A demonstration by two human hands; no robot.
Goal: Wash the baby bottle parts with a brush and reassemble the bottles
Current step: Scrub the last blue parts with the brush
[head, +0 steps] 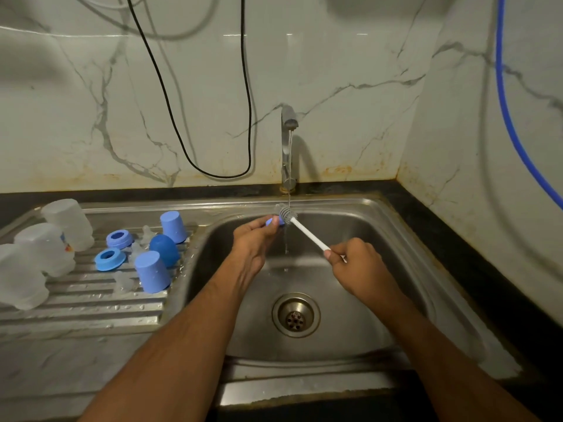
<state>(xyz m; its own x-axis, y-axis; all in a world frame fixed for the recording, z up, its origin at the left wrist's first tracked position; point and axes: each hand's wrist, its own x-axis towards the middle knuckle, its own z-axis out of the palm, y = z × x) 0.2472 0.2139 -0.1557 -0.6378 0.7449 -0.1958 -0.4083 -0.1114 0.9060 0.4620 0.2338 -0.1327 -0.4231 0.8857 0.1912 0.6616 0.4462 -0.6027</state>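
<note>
Over the steel sink (380, 269), my left hand (254, 239) pinches a small blue bottle part (270, 222) under the running tap (288, 147). My right hand (356, 263) grips the white handle of a bottle brush (307, 234), whose grey bristle head touches the blue part. On the drainboard (91, 303) to the left stand three frosted bottles (45, 248) upside down, two light blue caps (152, 271), a dark blue cap (164, 249), two blue collar rings (110, 258) and several clear teats (123, 281).
A thin stream of water falls from the tap into the basin above the drain (295, 315). A black cable (213, 172) loops down the marble wall behind, and a blue hose (511, 117) runs down the right wall. Dark countertop (457, 239) borders the sink on the right.
</note>
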